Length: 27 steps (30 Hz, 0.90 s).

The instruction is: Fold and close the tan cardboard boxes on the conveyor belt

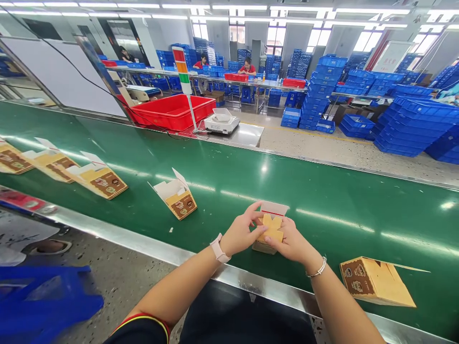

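A small yellow-and-brown cardboard box (273,228) stands on the green conveyor belt in front of me, with its white lid flap raised at the back. My left hand (244,233) grips it from the left, thumb and fingers on the yellow top flaps. From the right, my right hand (292,241) is wrapped round the box, its thumb over the front edge of the flaps. What lies inside this box is hidden. To the right, near the metal edge, rests another box (383,282) with a flap sticking out.
An open box (181,203) stands left of my hands on the conveyor belt (322,191), with several more farther left. Beyond the belt are a red bin (175,112), a signal light (182,69) and a scale (222,122). A blue stool (53,291) stands lower left; people sit behind.
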Available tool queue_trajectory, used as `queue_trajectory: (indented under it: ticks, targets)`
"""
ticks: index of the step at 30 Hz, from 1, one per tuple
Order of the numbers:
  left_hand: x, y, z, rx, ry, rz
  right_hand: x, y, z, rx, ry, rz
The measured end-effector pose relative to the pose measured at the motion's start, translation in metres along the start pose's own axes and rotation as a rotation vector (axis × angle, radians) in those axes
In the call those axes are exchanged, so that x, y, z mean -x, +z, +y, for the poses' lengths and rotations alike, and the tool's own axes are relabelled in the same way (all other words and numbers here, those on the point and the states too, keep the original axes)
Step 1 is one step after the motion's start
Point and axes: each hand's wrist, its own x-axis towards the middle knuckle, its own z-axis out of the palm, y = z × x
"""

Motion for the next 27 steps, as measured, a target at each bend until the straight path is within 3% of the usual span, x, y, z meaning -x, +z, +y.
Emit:
queue_trajectory:
  ticks: [3, 6, 9, 12, 15, 19, 22, 25, 27]
  targets:
    - [-0.002, 0.011, 0.003, -0.129, 0.038, 0.004, 0.002, 0.002, 0.004, -0.138, 0.013, 0.082]
    - [-0.007, 0.022, 0.008, -0.146, -0.048, 0.012, 0.011, 0.02, 0.005, -0.182, 0.141, 0.417]
    - [-0.01, 0.032, 0.013, -0.012, -0.197, -0.003, 0.022, 0.039, 0.004, -0.205, 0.299, 0.77]
    - [-0.011, 0.039, 0.014, 0.101, -0.235, 0.129, 0.027, 0.043, 0.003, -0.332, 0.539, 0.971]
    - [-0.015, 0.042, 0.013, 0.209, -0.278, 0.221, 0.029, 0.034, 0.001, -0.572, 0.74, 0.94]
    - [-0.03, 0.042, 0.011, 0.46, -0.581, 0.003, 0.028, 0.016, -0.003, -0.825, 0.812, 0.807]
    - [-0.042, 0.05, 0.015, 0.592, -0.705, -0.114, 0.026, 0.007, -0.004, -0.906, 0.872, 0.716]
    - [-0.045, 0.061, 0.022, 0.601, -0.734, -0.172, 0.028, 0.002, -0.001, -0.92, 0.879, 0.689]
    - [-0.035, 0.06, 0.024, 0.538, -0.626, -0.11, 0.034, 0.0, 0.0, -0.869, 0.838, 0.784]
